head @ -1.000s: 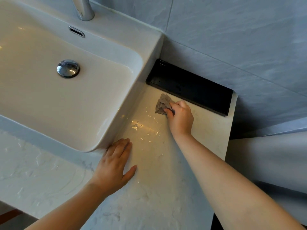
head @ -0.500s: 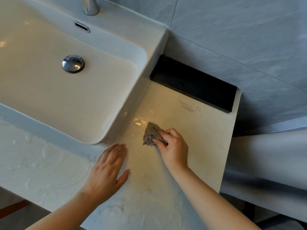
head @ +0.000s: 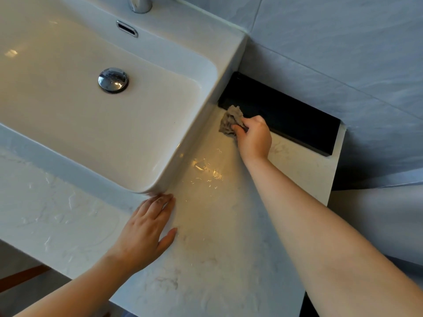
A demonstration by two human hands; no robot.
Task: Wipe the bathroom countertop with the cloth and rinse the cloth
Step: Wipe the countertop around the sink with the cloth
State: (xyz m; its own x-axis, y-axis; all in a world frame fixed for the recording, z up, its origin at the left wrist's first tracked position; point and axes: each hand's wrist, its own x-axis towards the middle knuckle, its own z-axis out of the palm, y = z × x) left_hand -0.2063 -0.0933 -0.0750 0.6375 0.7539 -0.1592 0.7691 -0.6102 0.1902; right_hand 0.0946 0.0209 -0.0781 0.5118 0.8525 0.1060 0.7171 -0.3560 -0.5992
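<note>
A small crumpled grey cloth (head: pixel 231 121) is pressed on the white marble countertop (head: pixel 217 248) at its far end, between the basin's side and the black tray. My right hand (head: pixel 254 138) grips the cloth, fingers closed around it. My left hand (head: pixel 144 229) lies flat and open on the countertop, fingertips touching the front right corner of the white basin (head: pixel 190 138). Wet streaks glint on the counter between the two hands.
A black rectangular tray (head: pixel 295 120) lies along the grey tiled wall behind the cloth. The basin has a chrome drain plug (head: pixel 112 80), an overflow slot (head: pixel 127 29) and a tap base (head: pixel 139 4). The counter ends at the right edge (head: pixel 332 191).
My right hand has pushed the cloth away from me, from the middle of the counter up to the black tray's near left corner. The left hand stays flat by the basin's corner.
</note>
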